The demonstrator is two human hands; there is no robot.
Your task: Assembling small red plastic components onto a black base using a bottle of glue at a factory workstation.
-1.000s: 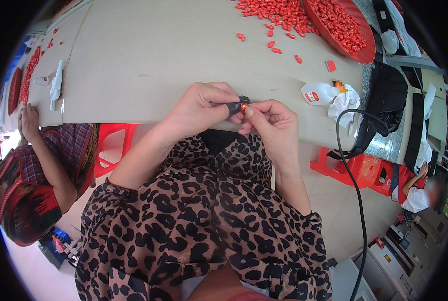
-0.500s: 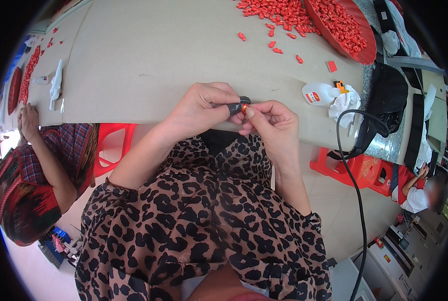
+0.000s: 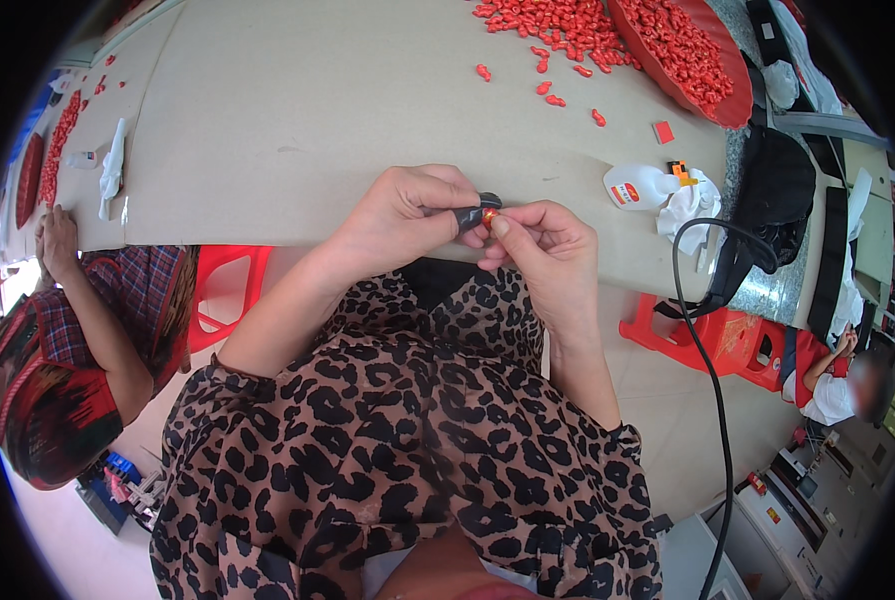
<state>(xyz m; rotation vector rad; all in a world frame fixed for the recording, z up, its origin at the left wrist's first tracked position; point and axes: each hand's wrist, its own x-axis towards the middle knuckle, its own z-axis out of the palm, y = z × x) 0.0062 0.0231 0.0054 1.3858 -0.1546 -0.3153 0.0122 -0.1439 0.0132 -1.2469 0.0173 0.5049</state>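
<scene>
L hand (image 3: 407, 208) & R hand (image 3: 549, 238) both pinch the red bit (image 3: 488, 214) btwn them, neither's nearer. Can't tell its long way.

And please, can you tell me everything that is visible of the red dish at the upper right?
The red dish is wide, with a curved rim, and looks like plastic. It is filled with small, glossy red pieces. It sits at the right side of the pale table, and the picture's upper edge cuts off its far part. Loose red pieces lie just left of it; whether they touch it is hard to tell.
</scene>
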